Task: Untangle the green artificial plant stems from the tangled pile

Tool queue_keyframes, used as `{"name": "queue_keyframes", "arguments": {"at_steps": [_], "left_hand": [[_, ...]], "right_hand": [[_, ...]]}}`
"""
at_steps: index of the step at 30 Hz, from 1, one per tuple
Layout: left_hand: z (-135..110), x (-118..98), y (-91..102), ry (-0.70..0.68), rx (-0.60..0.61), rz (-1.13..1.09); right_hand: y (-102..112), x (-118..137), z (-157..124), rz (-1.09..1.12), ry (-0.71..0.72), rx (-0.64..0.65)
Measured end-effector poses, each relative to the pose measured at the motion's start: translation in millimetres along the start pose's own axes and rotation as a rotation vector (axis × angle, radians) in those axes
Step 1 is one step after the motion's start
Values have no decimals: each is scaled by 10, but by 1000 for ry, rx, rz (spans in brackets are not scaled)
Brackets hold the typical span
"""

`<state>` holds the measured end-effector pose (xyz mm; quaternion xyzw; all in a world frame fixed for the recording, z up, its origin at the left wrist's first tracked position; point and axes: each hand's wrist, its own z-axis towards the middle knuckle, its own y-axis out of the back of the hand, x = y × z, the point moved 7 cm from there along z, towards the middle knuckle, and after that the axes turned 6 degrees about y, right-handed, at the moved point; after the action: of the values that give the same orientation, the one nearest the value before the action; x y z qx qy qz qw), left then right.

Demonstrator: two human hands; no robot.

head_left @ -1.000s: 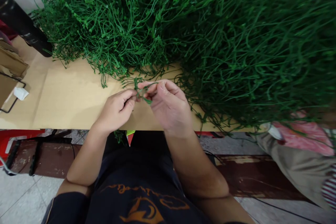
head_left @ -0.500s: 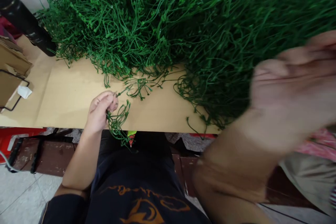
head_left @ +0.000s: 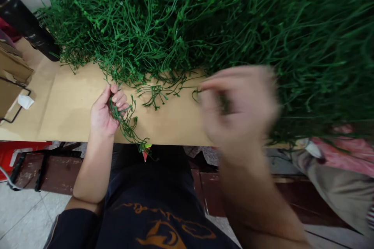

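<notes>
My left hand (head_left: 105, 111) is closed round a small bunch of green plastic sprigs (head_left: 127, 124) that trails down over the front edge of the cardboard-covered table (head_left: 73, 109). My right hand (head_left: 238, 105) is smeared by motion, raised above the table at the lower edge of the big heap of green plastic stems (head_left: 204, 27). Its fingers look pinched together with something green between them, but the blur hides what. A loose sprig (head_left: 154, 95) lies on the cardboard between my hands.
The green heap covers the back and right of the table. A black cylinder (head_left: 23, 23) leans at the far left beside a cardboard box (head_left: 11, 81) with a black wire frame. Another person's clothed leg (head_left: 336, 171) is at the right.
My hands, together on one sprig a second ago, have parted. The left keeps its bunch and has lifted slightly. The right swung out to the heap and has come back towards the middle.
</notes>
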<state>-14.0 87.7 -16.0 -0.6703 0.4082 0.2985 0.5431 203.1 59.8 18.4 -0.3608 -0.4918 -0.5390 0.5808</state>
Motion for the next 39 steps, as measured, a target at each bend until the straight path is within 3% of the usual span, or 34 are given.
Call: {"name": "queue_keyframes", "arguments": {"at_steps": [3, 5, 7, 11, 17, 20, 26, 30, 35, 39], "left_hand": [[-27, 3, -45, 45, -10, -80], [-55, -8, -37, 57, -31, -123], [-73, -21, 3, 60, -60, -161], [-71, -19, 66, 51, -119, -196], [-61, 35, -48, 54, -89, -195], [-65, 5, -32, 34, -94, -207], [-31, -55, 127, 23, -129, -264], [-3, -93, 176, -1, -113, -299], [-19, -95, 209, -15, -187, -226], [-110, 16, 185, -26, -182, -125]], "right_hand": [[-745, 143, 37, -297, 446, 171], [-1067, 110, 41, -350, 542, 257], [-1186, 43, 56, -360, 524, 269], [-1226, -50, 36, -398, 448, 268], [-1217, -83, 54, -300, 386, 174], [-1162, -145, 96, -64, 308, 137], [-1007, -361, 109, 541, 24, -25], [-956, -454, 81, 772, -107, -107], [-931, -486, 68, 829, -123, -186], [-875, -450, 92, 818, -43, -270]]}}
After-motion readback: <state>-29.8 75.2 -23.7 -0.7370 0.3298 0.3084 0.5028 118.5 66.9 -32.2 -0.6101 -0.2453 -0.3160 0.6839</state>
